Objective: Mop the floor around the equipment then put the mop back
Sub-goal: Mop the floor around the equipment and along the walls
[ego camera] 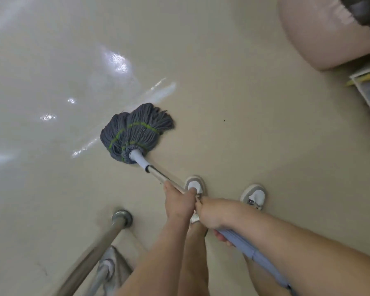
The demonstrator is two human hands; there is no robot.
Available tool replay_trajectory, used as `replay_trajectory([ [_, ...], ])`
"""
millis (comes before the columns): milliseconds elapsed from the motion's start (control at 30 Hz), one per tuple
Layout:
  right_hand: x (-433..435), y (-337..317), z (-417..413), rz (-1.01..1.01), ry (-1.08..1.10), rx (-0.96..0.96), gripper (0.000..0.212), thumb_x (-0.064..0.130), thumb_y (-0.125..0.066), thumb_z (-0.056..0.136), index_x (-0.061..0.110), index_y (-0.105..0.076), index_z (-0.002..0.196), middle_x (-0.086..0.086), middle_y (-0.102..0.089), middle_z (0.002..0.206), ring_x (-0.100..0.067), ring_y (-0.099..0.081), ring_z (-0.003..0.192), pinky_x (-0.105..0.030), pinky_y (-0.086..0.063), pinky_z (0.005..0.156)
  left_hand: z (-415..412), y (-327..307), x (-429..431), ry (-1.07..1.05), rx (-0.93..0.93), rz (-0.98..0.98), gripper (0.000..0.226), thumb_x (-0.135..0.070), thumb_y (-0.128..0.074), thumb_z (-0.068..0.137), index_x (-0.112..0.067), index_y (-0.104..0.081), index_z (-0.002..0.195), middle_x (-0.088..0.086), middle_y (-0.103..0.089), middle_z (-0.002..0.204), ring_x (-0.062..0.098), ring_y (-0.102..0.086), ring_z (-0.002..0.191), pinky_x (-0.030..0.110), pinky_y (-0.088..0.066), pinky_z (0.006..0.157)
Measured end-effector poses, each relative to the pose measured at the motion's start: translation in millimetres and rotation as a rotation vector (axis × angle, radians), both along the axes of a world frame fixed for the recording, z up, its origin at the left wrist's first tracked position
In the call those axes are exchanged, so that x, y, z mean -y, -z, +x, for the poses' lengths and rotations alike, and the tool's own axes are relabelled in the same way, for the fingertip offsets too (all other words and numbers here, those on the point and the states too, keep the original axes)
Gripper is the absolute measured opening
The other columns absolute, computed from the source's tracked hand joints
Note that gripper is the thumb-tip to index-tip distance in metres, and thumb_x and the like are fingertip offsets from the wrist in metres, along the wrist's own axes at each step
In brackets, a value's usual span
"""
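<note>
- At the far left the beige floor (41, 189) is shining with wet patches of reflected light.
- At the bottom left 1 metal leg (98, 248) is standing on the floor on a round foot. A second leg (104, 272) with a pale foot is showing just beside it, blurred.
- The mop head (137, 131), grey strings with green bands, is lying spread on the floor near the middle, touching a wet streak (162, 90).
- The mop handle (160, 173) is running tilted from the head down to the right, towards the person.
- The left hand (179, 205) is gripping the metal part of the handle, its fingers curled round it.
- The right hand (209, 216) is touching the left one and holding the blue grip (254, 253), fingers wrapped round it.
- 2 pale shoes (254, 195) are standing on the floor beyond the hands.
- At the top right a big pinkish rounded object (320, 33) is showing, blurred; I cannot tell what it is.
</note>
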State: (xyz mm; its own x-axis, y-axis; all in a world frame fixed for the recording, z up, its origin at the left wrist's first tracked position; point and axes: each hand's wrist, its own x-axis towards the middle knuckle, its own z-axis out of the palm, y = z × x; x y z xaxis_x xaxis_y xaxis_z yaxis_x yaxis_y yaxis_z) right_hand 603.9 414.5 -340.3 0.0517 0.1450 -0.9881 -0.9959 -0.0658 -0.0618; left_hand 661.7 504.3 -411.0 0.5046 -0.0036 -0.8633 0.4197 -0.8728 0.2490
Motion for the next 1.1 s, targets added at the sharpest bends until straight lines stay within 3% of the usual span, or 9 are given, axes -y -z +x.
replay_trajectory([
  [133, -20.9, 8.7, 6.9, 0.019, -0.154, 0.026, 0.044, 0.039, -0.018, 0.103, 0.016, -0.037, 0.135, -0.017, -0.048, 0.069, -0.021, -0.044, 0.05, -0.03, -0.041, 0.053, -9.4, 5.1, -29.7, -0.2, -0.004, 0.059, 0.051, -0.035, -0.061, 0.06, -0.02, -0.052, 0.108, 0.005, -0.069, 0.103, 0.028, -0.066, 0.097, 0.044, -0.054, 0.09],
  [267, -4.1, 12.4, -34.2, -0.084, -0.222, 0.103, 0.03, 0.037, -0.024, 0.1, 0.022, -0.048, 0.093, -0.015, -0.053, 0.068, -0.022, -0.049, 0.049, -0.028, -0.042, 0.055, -45.2, 5.1, -11.4, -0.227, -0.022, 0.071, 0.071, -0.031, -0.062, 0.065, -0.018, -0.042, 0.133, 0.006, -0.062, 0.122, 0.03, -0.064, 0.101, 0.031, -0.05, 0.08],
  [367, 27.2, 16.9, -82.6, -0.187, -0.262, 0.166, 0.039, 0.043, -0.025, 0.099, 0.02, -0.045, 0.075, -0.008, -0.056, 0.061, -0.023, -0.052, 0.043, -0.025, -0.04, 0.045, -85.5, 2.5, 28.2, -0.193, -0.021, 0.042, 0.087, -0.029, -0.06, 0.061, -0.02, -0.028, 0.142, 0.013, -0.055, 0.132, 0.035, -0.06, 0.112, 0.037, -0.05, 0.091],
  [500, 89.0, 11.9, -153.5, -0.322, -0.309, 0.181, 0.033, 0.036, -0.028, 0.102, 0.019, -0.053, 0.089, -0.008, -0.062, 0.088, -0.028, -0.059, 0.068, -0.032, -0.049, 0.061, -147.9, -5.3, 104.3, -0.098, -0.013, -0.019, 0.089, -0.022, -0.066, 0.069, -0.013, -0.023, 0.146, 0.017, -0.035, 0.15, 0.036, -0.055, 0.119, 0.035, -0.048, 0.096],
  [533, 106.7, 9.8, -172.9, -0.352, -0.288, 0.179, 0.03, 0.033, -0.03, 0.103, 0.018, -0.053, 0.092, -0.007, -0.06, 0.084, -0.028, -0.057, 0.067, -0.032, -0.049, 0.064, -164.7, -8.4, 125.9, -0.064, -0.012, -0.048, 0.089, -0.02, -0.067, 0.07, -0.01, -0.022, 0.146, 0.016, -0.03, 0.152, 0.036, -0.054, 0.12, 0.034, -0.048, 0.096],
  [667, 167.2, -3.8, -259.5, -0.457, -0.016, 0.078, 0.041, 0.042, -0.028, 0.101, 0.016, -0.052, 0.08, -0.002, -0.045, 0.05, -0.018, -0.04, 0.035, -0.022, -0.033, 0.042, -238.8, -18.6, 202.5, 0.039, -0.078, -0.185, 0.101, -0.016, -0.066, 0.072, -0.012, -0.008, 0.154, 0.01, -0.01, 0.163, 0.036, -0.049, 0.128, 0.033, -0.046, 0.102],
  [833, 190.1, -28.0, -323.9, -0.376, 0.388, -0.176, 0.044, 0.049, -0.022, 0.1, 0.018, -0.052, 0.095, -0.007, -0.04, 0.048, -0.014, -0.034, 0.029, -0.018, -0.033, 0.041, -303.3, -32.7, 252.2, 0.225, -0.175, -0.291, 0.094, -0.009, -0.059, 0.078, -0.018, -0.007, 0.156, 0.001, 0.005, 0.166, 0.034, -0.049, 0.131, 0.035, -0.044, 0.103],
  [933, 181.2, -34.3, -324.4, -0.316, 0.482, -0.234, 0.045, 0.054, -0.021, 0.098, 0.019, -0.05, 0.099, -0.005, -0.039, 0.047, -0.014, -0.033, 0.031, -0.019, -0.033, 0.043, -309.4, -29.6, 247.3, 0.284, -0.203, -0.312, 0.088, -0.01, -0.055, 0.077, -0.019, -0.013, 0.154, 0.002, -0.004, 0.165, 0.033, -0.047, 0.131, 0.039, -0.044, 0.104],
  [1100, 142.8, -44.8, -302.2, -0.204, 0.361, -0.211, 0.043, 0.051, -0.021, 0.098, 0.016, -0.047, 0.096, -0.006, -0.043, 0.051, -0.014, -0.038, 0.033, -0.02, -0.038, 0.039, -300.1, -30.1, 195.2, 0.031, -0.131, -0.321, 0.081, -0.012, -0.051, 0.069, -0.018, -0.029, 0.147, 0.004, -0.031, 0.153, 0.029, -0.048, 0.124, 0.04, -0.046, 0.102],
])
